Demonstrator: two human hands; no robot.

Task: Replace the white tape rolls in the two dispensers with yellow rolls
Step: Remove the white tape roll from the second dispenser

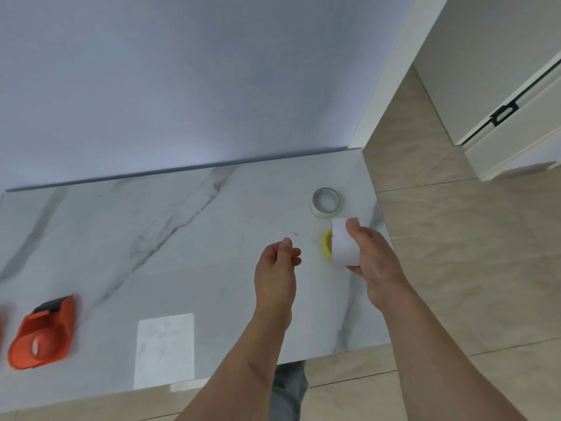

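My right hand (372, 259) grips a white tape roll (343, 243) on edge, just above the table near its right side. Behind that roll a yellow roll (327, 244) lies on the table, mostly hidden. A second white roll (325, 202) lies flat further back. My left hand (277, 268) hovers left of the held roll, fingers curled loosely and holding nothing. An orange tape dispenser (42, 332) rests at the table's front left with no roll on its hub. A sliver of another orange object (1, 332) shows at the left frame edge.
The white marble table (182, 238) backs onto a pale wall. Its right edge and front edge drop to a beige tiled floor (455, 268). A bright patch of light (165, 350) falls near the front edge. White doors stand at the far right.
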